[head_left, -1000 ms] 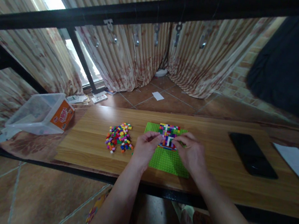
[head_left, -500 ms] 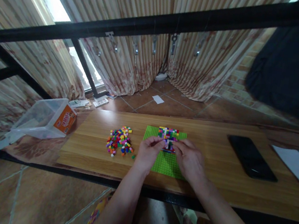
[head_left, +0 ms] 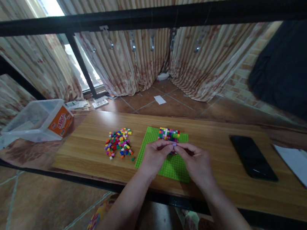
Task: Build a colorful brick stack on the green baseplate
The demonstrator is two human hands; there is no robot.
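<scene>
My left hand (head_left: pixel 155 155) and my right hand (head_left: pixel 196 163) meet over a green studded baseplate (head_left: pixel 175 170). Pinched between the fingertips of both is a small purple toy brick (head_left: pixel 174 144). Rows of mixed-colour bricks (head_left: pixel 168 134) cover the upper middle of the baseplate; my fingers hide part of them. To the left of my left hand, a heap of loose coloured bricks (head_left: pixel 119 142) lies on the wooden board, with a single green brick (head_left: pixel 133 159) at its near right edge.
A black phone (head_left: pixel 253 157) and white paper (head_left: pixel 301 168) lie to the right on the wooden tabletop (head_left: pixel 78 153). At the left stands a clear plastic tub (head_left: pixel 35 120) with an orange label. A black metal bar (head_left: pixel 145 15) crosses beyond the table.
My fingertips have drawn together above the brick rows, and the purple brick now shows between them. The whole view has shifted slightly, so the scene sits further left.
</scene>
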